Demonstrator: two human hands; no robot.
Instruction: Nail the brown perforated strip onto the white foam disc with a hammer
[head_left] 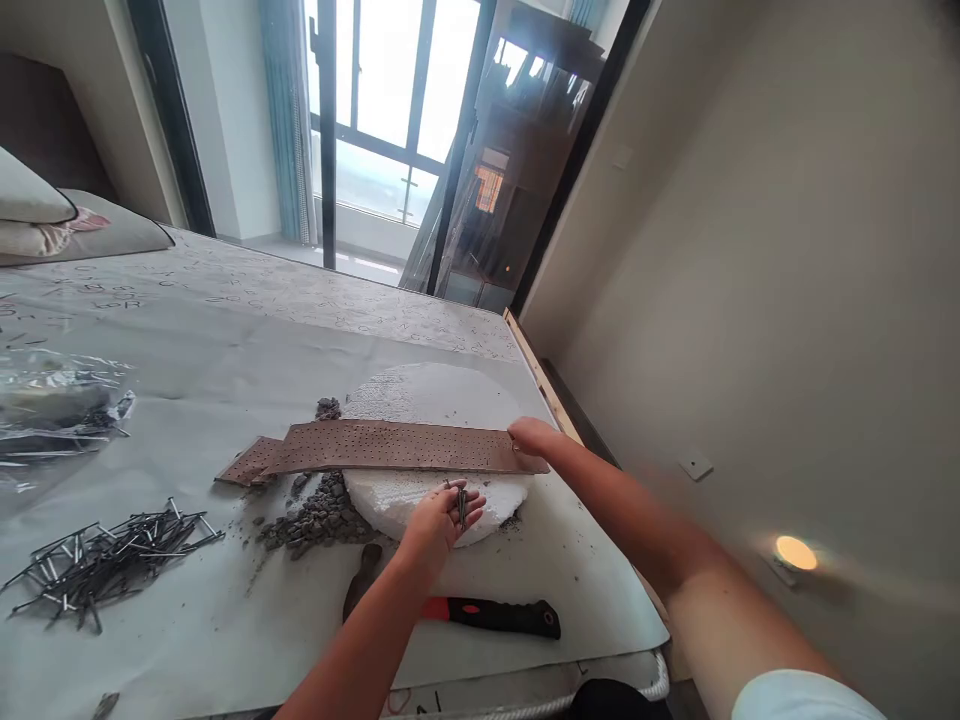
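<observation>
A long brown perforated strip (390, 447) lies across a round white foam disc (427, 400). My right hand (531, 437) presses down on the strip's right end, fingers closed against it. My left hand (441, 515) rests on the disc's near edge, closed around a few dark nails (460, 500). A hammer with a red and black handle (487, 614) lies on the sheet just below my left forearm.
A loose pile of nails (112, 555) lies at the left. Grey gravel (319, 518) is scattered beside the disc. A clear plastic bag (52, 415) sits at the far left. The covered surface's right edge (544, 385) borders a wall; a window is behind.
</observation>
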